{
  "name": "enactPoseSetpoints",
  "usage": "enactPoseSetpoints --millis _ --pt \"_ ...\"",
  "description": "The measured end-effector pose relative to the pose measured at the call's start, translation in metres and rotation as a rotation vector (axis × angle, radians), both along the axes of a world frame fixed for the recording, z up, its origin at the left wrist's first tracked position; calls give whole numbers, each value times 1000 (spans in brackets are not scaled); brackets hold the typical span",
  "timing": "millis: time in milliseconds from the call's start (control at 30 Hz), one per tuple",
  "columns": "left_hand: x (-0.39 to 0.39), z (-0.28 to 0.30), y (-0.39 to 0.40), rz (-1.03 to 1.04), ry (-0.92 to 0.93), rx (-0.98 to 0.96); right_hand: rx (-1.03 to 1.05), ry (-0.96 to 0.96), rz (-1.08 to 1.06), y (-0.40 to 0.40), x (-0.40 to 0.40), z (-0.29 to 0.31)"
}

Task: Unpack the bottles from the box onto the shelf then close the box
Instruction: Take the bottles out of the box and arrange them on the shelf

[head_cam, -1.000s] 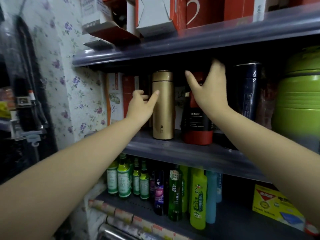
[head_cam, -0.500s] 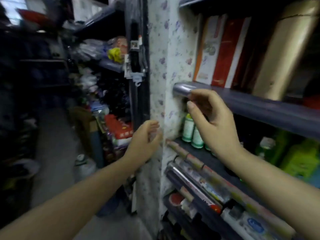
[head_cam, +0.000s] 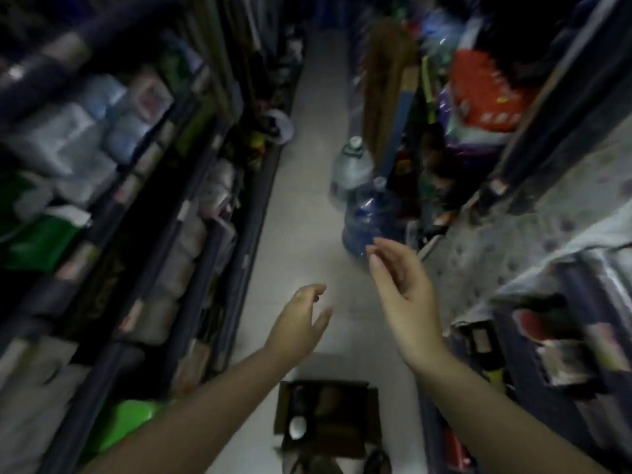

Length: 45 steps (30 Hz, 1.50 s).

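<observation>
Below, both empty hands (head_cam: pixel 301 319) (head_cam: pixel 403 285) hover over aisle floor (head_cam: pixel 307 165) beyond open box (head_cam: pixel 326 417).

A pale tiled aisle floor (head_cam: pixel 307 172) runs up the middle of the view. On it, toward its right edge, stands a large clear plastic water jug (head_cam: pixel 350 169), and just nearer than that a large blue plastic water jug (head_cam: pixel 371 220). Left of the floor, dark metal shelving (head_cam: pixel 212 186) holds blurred white and green packages. Right of the floor sits a red printed pack (head_cam: pixel 485 87).

no legible text, shelf labels and packaging blurred
</observation>
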<state>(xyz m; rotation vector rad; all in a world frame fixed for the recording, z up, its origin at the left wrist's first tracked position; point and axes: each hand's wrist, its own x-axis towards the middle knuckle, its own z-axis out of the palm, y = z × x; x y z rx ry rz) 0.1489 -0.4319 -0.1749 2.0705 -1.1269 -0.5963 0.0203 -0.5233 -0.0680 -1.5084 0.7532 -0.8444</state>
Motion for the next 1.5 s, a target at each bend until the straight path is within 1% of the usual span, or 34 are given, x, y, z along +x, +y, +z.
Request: enactPoseSetpoints --millis 67,200,333,433,600,733,800,867,967,1067,1167,1233,1333,1400,1500 --pt "-2 -37 25 41 12 77 72 38 56 14 12 -37" --pt "-6 -109 60 125 116 202 184 137 148 40 25 -119" --pt "-13 -177 78 198 207 279 312 253 163 58 24 -206" --pt "-18 -238 90 180 256 304 407 323 136 67 21 -272" --pt "-36 -343 118 190 287 395 480 424 103 72 20 -386" --pt "-50 -420 144 182 286 486 522 490 166 78 17 -473" --pt "-57 -457 158 188 275 557 518 550 202 86 17 -517" --pt "-61 -482 165 196 295 605 507 626 214 95 16 -559" --pt "-63 -519 168 248 343 551 448 760 266 106 16 -617" --pt "-63 -549 167 308 381 509 318 823 330 112 19 -658" --pt "-63 -576 170 303 321 499 195 839 396 115 24 -687" --pt "-63 -594 173 316 321 505 128 849 468 117 25 -703" --pt "-68 -614 178 307 403 503 31 886 555 119 26 -722" --pt "-73 -624 182 291 461 487 6 901 593 119 27 -732" --pt "-81 -634 182 311 475 450 -21 899 601 115 26 -743"
